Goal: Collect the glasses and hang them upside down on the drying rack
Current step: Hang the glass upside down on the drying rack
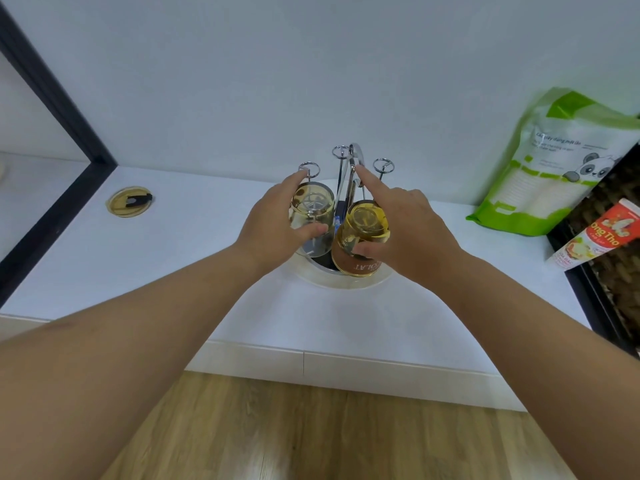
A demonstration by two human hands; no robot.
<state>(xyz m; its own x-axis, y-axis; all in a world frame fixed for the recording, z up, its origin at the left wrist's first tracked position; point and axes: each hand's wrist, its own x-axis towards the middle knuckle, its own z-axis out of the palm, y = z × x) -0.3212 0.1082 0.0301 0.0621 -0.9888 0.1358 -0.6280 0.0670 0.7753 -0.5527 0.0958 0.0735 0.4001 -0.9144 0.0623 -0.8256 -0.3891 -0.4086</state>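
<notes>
A: Where are the glasses?

B: Both are at the drying rack, a chrome stand with ring-topped prongs and a central loop handle, standing in a round white tray on the white counter near the far wall. The clear glass is on the left side of the rack, bottom up, over a prong whose ring shows just above it. The amber glass sits just to its right, also bottom up and tilted toward the camera, with brown lettering near its rim.

A: And the hands?

B: The left hand is wrapped around the clear glass, thumb across its near side and fingers reaching up to the prong's ring. The right hand grips the amber glass, thumb on the near side, with the index finger stretched out straight and touching the rack's central handle.

A: Is the amber glass on a prong?

B: I cannot tell; the glass and hand hide the part below it.

A: What else is on the counter?

B: A round yellowish lid with a black tab lies well to the left. A green and white pouch with a panda on it leans against the wall at the right, and nearer, a red and white tube rests on a dark tray.
</notes>
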